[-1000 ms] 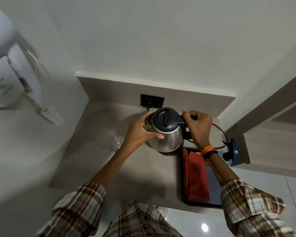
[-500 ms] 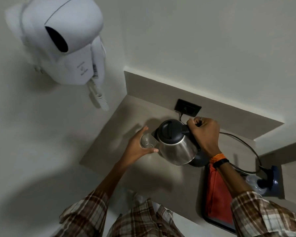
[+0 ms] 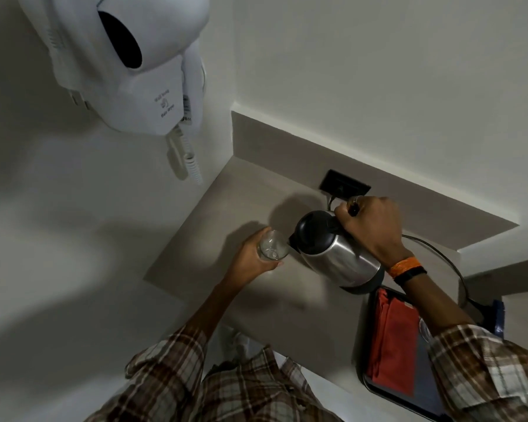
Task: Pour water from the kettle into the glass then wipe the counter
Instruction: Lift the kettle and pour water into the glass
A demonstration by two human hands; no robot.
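A steel kettle [image 3: 336, 254] with a black lid is lifted off the counter [image 3: 235, 196] and tilted left, its spout at the rim of a clear glass [image 3: 272, 246]. My right hand [image 3: 371, 228] grips the kettle's handle from above. My left hand [image 3: 250, 258] wraps around the glass from the left and holds it next to the spout. I cannot tell whether water is flowing. A folded red cloth [image 3: 392, 345] lies on a dark tray [image 3: 421, 394] at the right.
A white wall-mounted hair dryer [image 3: 128, 62] hangs over the counter's left end. A black socket [image 3: 343, 185] sits in the back panel, with a cable [image 3: 448, 260] running right to a blue object [image 3: 499, 318]. A wall closes the counter's right side.
My right hand lifted the kettle and tipped it left. My left hand moved off the kettle's body, took hold of the glass and brought it to the spout. The view swung left.
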